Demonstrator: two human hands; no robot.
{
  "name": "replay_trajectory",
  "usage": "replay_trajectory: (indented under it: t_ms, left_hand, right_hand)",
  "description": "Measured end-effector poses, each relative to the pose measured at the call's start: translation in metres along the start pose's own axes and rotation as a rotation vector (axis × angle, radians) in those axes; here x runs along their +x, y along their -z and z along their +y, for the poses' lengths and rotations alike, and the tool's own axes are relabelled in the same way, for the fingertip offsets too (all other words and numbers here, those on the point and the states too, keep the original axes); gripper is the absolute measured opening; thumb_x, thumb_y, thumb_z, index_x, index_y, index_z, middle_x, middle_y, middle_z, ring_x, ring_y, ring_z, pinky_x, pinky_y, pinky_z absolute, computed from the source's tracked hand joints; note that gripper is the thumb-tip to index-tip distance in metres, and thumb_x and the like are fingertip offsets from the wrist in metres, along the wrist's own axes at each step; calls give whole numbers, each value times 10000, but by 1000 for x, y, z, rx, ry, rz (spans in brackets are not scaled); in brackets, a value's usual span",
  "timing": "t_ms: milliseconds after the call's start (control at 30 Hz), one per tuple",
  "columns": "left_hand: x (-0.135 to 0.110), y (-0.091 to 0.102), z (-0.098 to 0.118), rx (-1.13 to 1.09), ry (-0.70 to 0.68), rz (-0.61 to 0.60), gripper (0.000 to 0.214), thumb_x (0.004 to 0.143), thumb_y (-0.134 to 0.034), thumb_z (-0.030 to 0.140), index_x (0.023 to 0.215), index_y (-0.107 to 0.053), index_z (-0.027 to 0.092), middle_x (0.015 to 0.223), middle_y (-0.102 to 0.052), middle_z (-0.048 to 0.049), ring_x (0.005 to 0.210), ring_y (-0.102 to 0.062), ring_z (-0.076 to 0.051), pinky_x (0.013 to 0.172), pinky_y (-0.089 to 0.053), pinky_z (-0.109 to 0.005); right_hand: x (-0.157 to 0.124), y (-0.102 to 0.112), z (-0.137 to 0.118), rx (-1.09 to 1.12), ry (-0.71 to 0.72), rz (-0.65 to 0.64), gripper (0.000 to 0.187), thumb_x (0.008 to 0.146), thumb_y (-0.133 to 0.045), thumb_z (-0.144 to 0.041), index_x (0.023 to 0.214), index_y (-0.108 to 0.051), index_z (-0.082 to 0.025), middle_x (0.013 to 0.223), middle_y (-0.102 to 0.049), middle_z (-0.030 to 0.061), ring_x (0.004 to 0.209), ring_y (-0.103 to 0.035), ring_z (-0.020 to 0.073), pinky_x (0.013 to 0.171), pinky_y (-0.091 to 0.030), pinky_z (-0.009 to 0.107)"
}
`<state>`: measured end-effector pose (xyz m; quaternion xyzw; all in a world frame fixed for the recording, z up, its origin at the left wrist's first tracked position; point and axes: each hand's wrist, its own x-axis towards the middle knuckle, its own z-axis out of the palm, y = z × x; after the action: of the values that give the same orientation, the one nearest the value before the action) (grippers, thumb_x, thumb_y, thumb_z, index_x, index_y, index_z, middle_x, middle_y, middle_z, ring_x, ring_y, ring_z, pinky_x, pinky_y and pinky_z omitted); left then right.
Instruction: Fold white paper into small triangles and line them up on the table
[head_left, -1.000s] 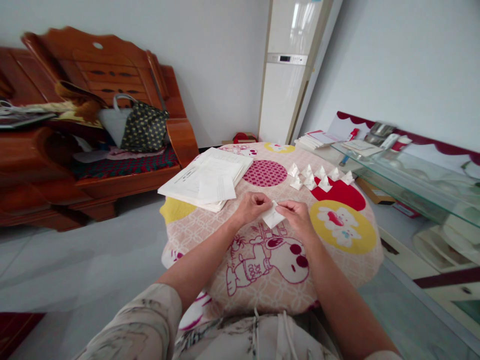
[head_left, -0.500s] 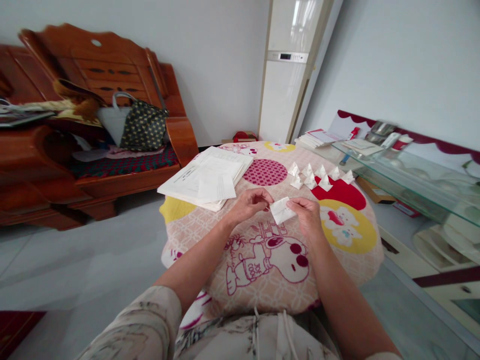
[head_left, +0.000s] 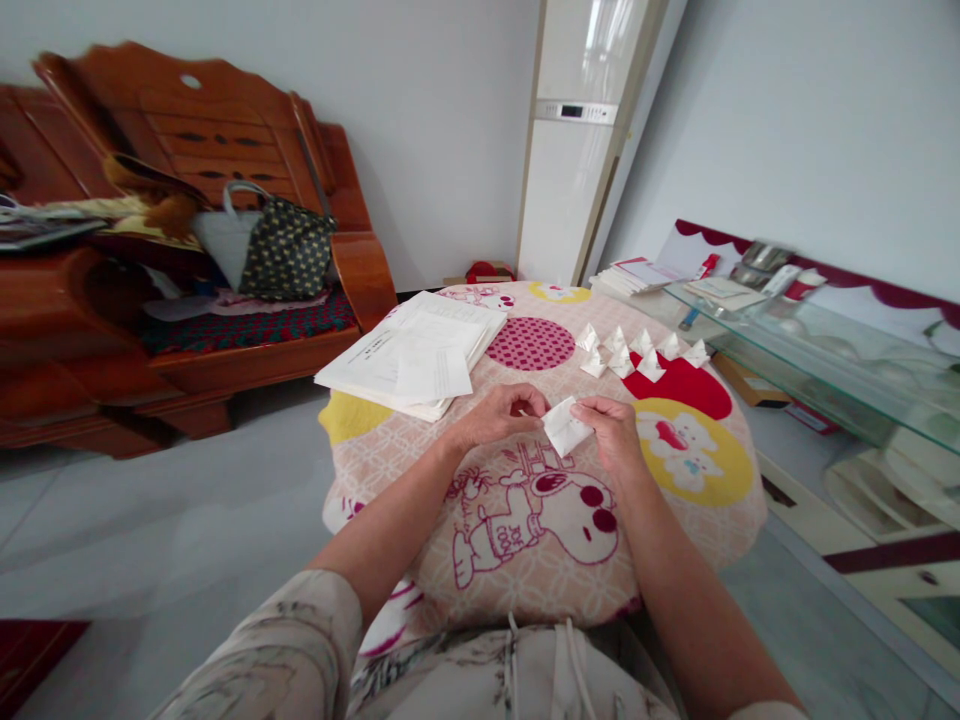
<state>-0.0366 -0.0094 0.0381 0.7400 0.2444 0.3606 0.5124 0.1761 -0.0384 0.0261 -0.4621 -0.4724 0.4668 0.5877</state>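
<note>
A small folded piece of white paper point(head_left: 566, 428) is held up over the cloth-covered table, between my two hands. My right hand point(head_left: 611, 425) pinches its upper right corner, thumb on top. At the paper's left edge, the fingers of my left hand point(head_left: 504, 412) are curled and pressed together on it. Beyond my right hand, several small folded white paper pieces point(head_left: 618, 355) stand in rows on the tablecloth. To the left lies a stack of printed white sheets point(head_left: 375, 355) with a smaller slip of paper point(head_left: 435, 374) on top.
The round table wears a patterned tablecloth point(head_left: 420, 590). At the right is a glass-topped cabinet point(head_left: 825, 350) holding papers and small items. A wooden sofa point(head_left: 247, 130) with bags point(head_left: 285, 250) stands at the left. Behind the table rises a tall white air conditioner point(head_left: 566, 190).
The folded paper has tilted slightly between my hands and shifted a little. My left hand's fingers have curled more at its left edge.
</note>
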Motion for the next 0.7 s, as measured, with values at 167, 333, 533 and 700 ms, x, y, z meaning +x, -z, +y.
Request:
replay_trajectory:
  t_ms: [167, 333, 533, 700]
  left_hand:
    - [0, 0, 0, -7, -53, -114, 214, 803, -739, 324, 810, -661, 125, 1020, -652, -89, 865, -591, -147, 771, -474, -264]
    - [-1, 4, 3, 22, -27, -82, 217, 793, -739, 335, 776, -673, 129, 1101, -661, -107, 896, -607, -158, 782, -480, -270]
    - [3, -8, -1, 55, 87, 68, 286, 766, -755, 358, 936, -699, 134, 860, -693, -45, 735, -597, -125, 656, -450, -227]
    - [8, -26, -10, 61, 154, 224, 314, 787, -732, 413, 714, -624, 128, 587, -595, 10, 519, -510, -82, 496, -346, -194]
  right_hand:
    - [0, 0, 2, -27, -19, -45, 124, 595, -795, -298, 607, -741, -187, 537, -601, -24, 518, -471, 123, 528, -348, 267]
    - [1, 2, 0, -23, -27, -40, 142, 590, -803, -307, 624, -747, -182, 544, -606, -20, 523, -479, 126, 524, -357, 264]
    - [2, -1, -1, -50, 55, 38, 145, 622, -780, -328, 644, -735, -191, 577, -614, -22, 541, -483, 134, 533, -376, 273]
    - [-1, -6, -3, -55, 112, 67, 146, 655, -771, -331, 639, -723, -195, 592, -598, -24, 567, -483, 134, 551, -384, 273]
